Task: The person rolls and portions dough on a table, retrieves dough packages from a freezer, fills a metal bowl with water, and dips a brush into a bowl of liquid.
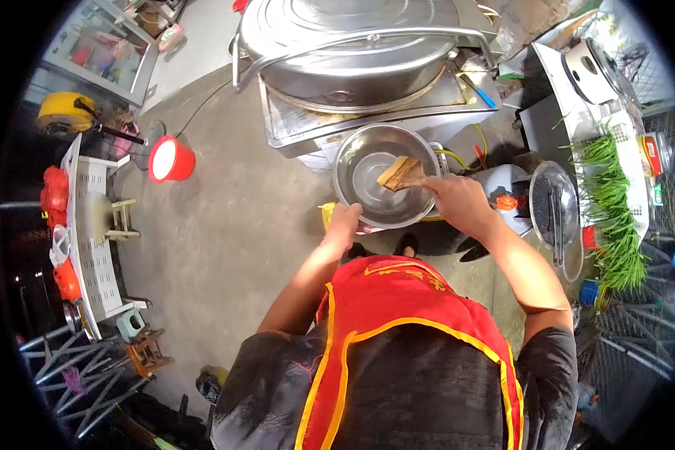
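Note:
A round metal basin [367, 210] is in front of me, below the stove edge. My left hand [343, 225] grips its near-left rim. Over the basin's inside, my right hand [457, 199] holds a wide, flat, tan brush [402, 174] by its narrow end. The brush's broad end points left; whether it touches the basin's bottom I cannot tell. Just beyond the basin stands a stainless steel stove [292, 120] bearing a very large lidded metal pot [352, 86] with a long bar handle.
A red bucket [172, 160] with white contents stands on the floor to the left. Rightward are a dark round pan [553, 202] with tongs and a tray of green stalks [611, 210]. A white table [94, 240] and stool [122, 219] line the left side.

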